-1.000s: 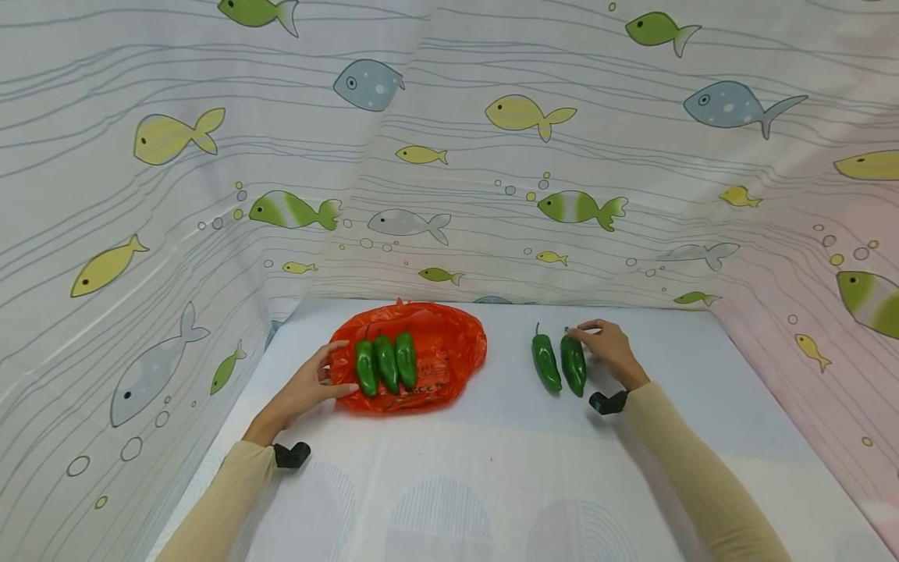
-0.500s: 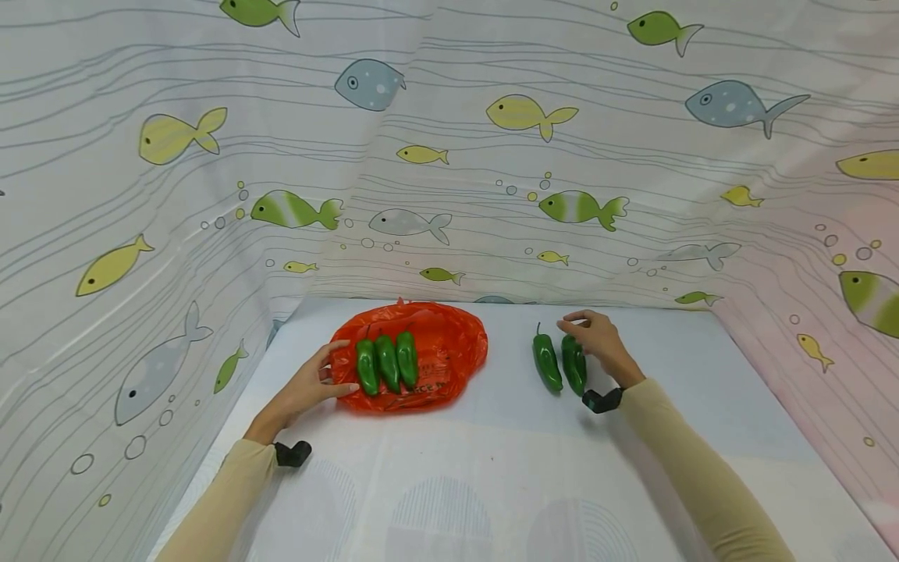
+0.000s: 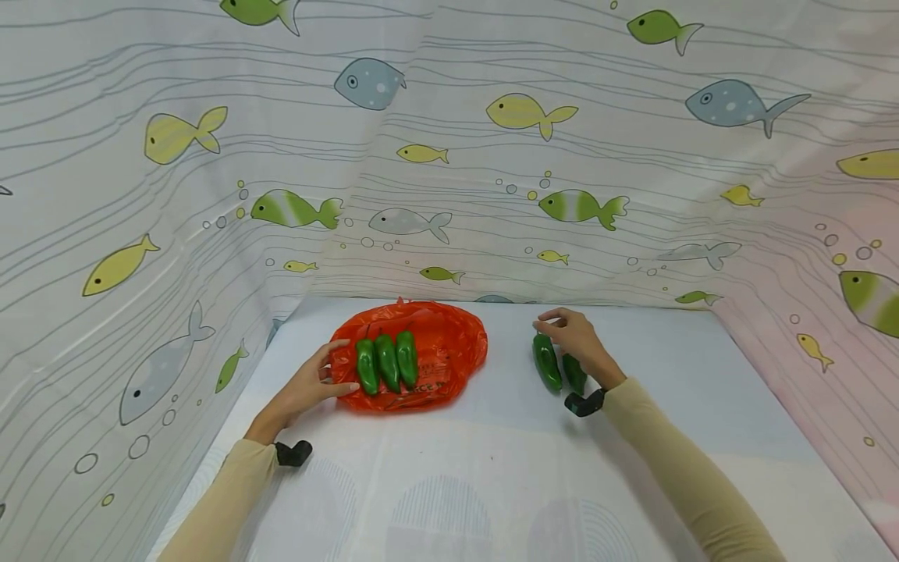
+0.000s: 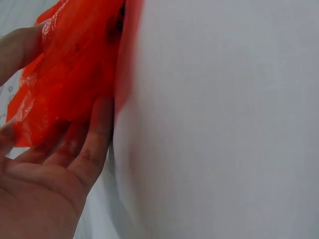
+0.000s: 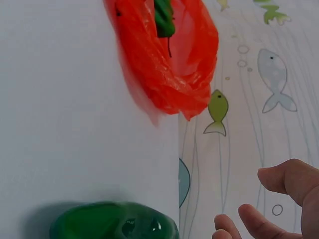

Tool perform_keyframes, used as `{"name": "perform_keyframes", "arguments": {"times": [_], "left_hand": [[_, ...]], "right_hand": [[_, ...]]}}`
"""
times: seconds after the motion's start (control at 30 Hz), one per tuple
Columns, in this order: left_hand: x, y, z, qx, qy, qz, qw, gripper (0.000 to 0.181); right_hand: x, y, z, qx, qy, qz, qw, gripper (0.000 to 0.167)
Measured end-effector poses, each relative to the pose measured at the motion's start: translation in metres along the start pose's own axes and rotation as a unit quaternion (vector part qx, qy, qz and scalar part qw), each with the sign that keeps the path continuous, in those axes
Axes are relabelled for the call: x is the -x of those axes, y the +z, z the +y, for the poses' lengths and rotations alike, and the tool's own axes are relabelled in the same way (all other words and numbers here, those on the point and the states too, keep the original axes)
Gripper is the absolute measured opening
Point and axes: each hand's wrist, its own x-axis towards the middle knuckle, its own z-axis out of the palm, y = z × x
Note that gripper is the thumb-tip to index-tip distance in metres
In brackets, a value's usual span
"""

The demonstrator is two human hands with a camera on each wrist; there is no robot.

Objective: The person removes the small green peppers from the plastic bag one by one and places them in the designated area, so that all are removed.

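Green pepper (image 3: 547,364) lies just below the fingertips of the right hand (image 3: 574,337), which stand apart, holding nothing; likely light, firm and slick, best pinched at the end nearest them. The left hand (image 3: 309,385) grips the flimsy red bag (image 3: 463,347).

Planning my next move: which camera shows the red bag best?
The head view: the red bag is nearly whole there, with three green peppers in it and the left hand at its edge. The left wrist view shows only a cropped part; the right wrist view, one end, cut off at the frame's top.
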Motion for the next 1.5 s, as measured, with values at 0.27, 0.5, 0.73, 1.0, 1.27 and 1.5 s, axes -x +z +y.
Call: {"name": "perform_keyframes", "arguments": {"times": [0.27,0.5,0.73,1.0,1.27,1.5], "left_hand": [[-0.001,0.0,-0.001,0.003,-0.006,0.002,1.0,0.089],[-0.001,0.001,-0.001,-0.003,-0.001,0.004,1.0,0.088],[0.0,0.002,0.0,0.002,0.0,0.004,1.0,0.087],[0.0,0.002,0.001,-0.002,-0.004,0.003,1.0,0.087],[0.001,0.001,0.0,-0.007,-0.005,0.003,1.0,0.087],[0.001,0.001,0.0,-0.005,-0.001,0.003,1.0,0.086]], "right_hand": [[-0.003,0.017,-0.012,-0.002,-0.008,-0.011,0.9999,0.05],[-0.002,0.035,-0.026,-0.007,-0.021,-0.026,0.9994,0.05],[-0.004,0.055,-0.037,-0.005,-0.029,-0.036,0.9989,0.045],[-0.004,0.076,-0.049,0.01,-0.038,-0.044,0.9983,0.042],[-0.003,0.096,-0.057,-0.027,-0.05,-0.062,0.9964,0.038],[-0.008,0.114,-0.062,-0.016,-0.069,-0.062,0.9956,0.034]]}}
